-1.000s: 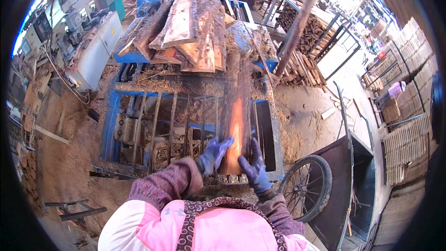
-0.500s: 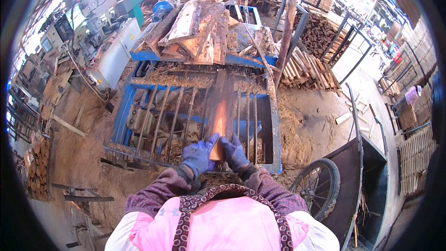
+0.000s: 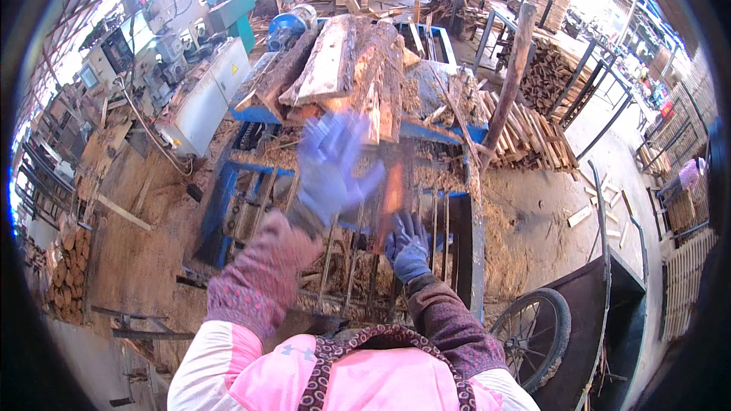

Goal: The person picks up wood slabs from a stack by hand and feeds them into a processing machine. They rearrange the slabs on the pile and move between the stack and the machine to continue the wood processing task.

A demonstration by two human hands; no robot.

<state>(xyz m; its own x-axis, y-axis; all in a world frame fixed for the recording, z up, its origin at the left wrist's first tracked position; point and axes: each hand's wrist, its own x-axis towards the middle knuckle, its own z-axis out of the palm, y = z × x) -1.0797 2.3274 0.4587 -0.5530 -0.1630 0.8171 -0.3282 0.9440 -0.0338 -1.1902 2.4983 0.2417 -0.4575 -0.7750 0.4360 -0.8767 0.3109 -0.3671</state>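
Note:
My left hand (image 3: 331,161), in a blue-purple glove, is raised in front of the stacked rough wood slabs (image 3: 335,57). It is smeared by motion, but its fingers look spread with nothing in them. Lower and to the right, my gloved right hand (image 3: 410,247) has its fingers stretched forward. It is beside the near end of a narrow wooden board (image 3: 393,190), and whether it touches the board I cannot tell. The board lies lengthwise over the bars of a blue metal machine frame (image 3: 476,259), its far end running under the slabs' edge.
Sawdust covers the machine's crosspiece. A wooden post (image 3: 512,80) stands right of the slabs, near a pile of cut strips (image 3: 533,137). A wheeled cart (image 3: 537,335) is at the lower right. Grey cabinets (image 3: 205,95) stand on the left.
My left hand has left the board and swung up and forward toward the slabs. My right hand has come off its grip and opened. The board has slid farther forward; the view has shifted slightly.

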